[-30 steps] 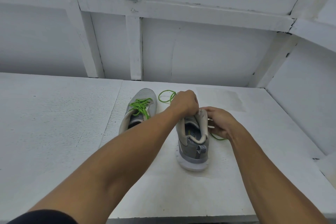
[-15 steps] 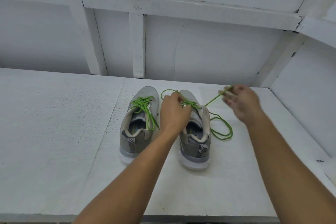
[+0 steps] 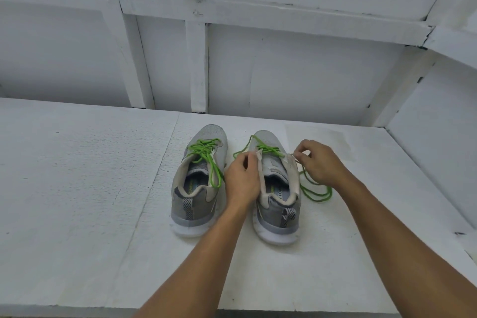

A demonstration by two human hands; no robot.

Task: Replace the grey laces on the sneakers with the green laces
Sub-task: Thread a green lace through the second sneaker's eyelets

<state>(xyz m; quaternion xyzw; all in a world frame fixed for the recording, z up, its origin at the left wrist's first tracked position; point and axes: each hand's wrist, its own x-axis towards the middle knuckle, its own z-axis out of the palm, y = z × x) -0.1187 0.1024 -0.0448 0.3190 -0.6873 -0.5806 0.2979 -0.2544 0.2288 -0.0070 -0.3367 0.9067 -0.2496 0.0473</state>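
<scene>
Two grey sneakers stand side by side on the white table, heels toward me. The left sneaker [image 3: 196,188] is threaded with a green lace [image 3: 206,155] whose end hangs down its right side. The right sneaker [image 3: 277,204] carries a green lace [image 3: 268,148] through its front eyelets only. My left hand [image 3: 242,178] grips the left edge of that sneaker's opening near the eyelets. My right hand [image 3: 318,160] pinches the lace at the sneaker's right edge. The slack of this lace [image 3: 316,192] lies looped on the table to the right.
The white table [image 3: 77,188] runs far to the left and ends at a front edge near me. A white panelled wall [image 3: 284,72] rises behind the sneakers, and a side wall [image 3: 438,150] closes the right end.
My right hand has come down and in from its raised pull to the sneaker's right edge, so the lace is no longer stretched. My left hand has shifted slightly toward the eyelets.
</scene>
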